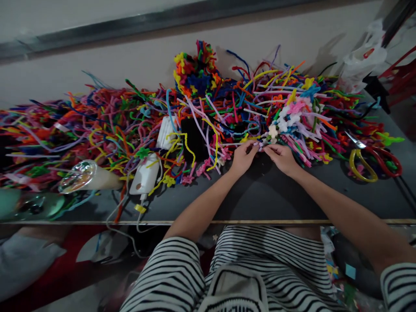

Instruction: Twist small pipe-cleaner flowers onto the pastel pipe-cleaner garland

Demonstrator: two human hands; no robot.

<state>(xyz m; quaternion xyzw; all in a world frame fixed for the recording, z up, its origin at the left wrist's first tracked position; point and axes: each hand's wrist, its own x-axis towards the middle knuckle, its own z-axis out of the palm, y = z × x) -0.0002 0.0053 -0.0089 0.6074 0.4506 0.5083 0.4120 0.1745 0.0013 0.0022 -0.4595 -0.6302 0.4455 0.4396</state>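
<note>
My left hand [243, 157] and my right hand [282, 158] meet over the dark table [256, 197], at the front edge of a heap of coloured pipe cleaners [143, 112]. Both sets of fingers pinch a small lavender pipe cleaner piece [260, 146] between them. Its exact shape is too small to make out. Just beyond my fingertips lies a cream pipe cleaner flower [273, 131], with white flowers [286, 121] and pink flowers [297, 105] behind it. Lilac stems [300, 141] fan out to the right of these.
Red-and-yellow-handled scissors [373, 162] lie at the right. Left of my hands are a black rectangular object [194, 141], a white device [145, 174] with a cable, and a tilted lidded cup [94, 177]. A plastic bag [364, 58] stands at the back right. Another person's sleeve [24, 264] shows lower left.
</note>
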